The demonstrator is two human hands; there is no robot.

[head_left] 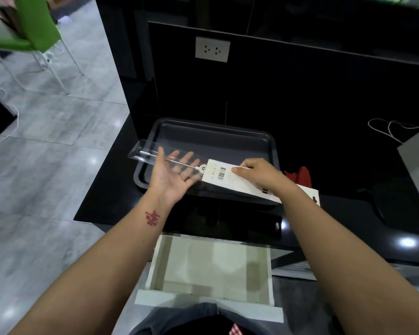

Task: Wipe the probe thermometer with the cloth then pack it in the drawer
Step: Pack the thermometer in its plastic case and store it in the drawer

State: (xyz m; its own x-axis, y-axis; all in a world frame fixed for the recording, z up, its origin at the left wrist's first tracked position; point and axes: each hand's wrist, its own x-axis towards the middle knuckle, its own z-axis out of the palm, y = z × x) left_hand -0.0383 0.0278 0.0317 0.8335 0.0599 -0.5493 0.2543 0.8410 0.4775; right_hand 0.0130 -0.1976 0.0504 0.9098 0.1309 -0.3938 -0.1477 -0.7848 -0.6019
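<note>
Black glossy countertop [324, 165] fills the centre and right of the frame, with grey floor tiles [46, 153] at left and a green chair [32, 27] in the upper left. On the counter sits a dark baking tray [203, 134]. Above it, the right hand [259, 175] pinches the white card end of a long clear package [179, 160], inside which the probe thermometer [179, 162] lies, its thin metal stem pointing toward the left. The left hand [172, 177] is palm up with fingers spread beneath the clear part of the package, not closed on it. A red cloth [302, 176] shows just behind the right wrist. At the lower centre, a white drawer [211, 269] stands pulled out.
</note>
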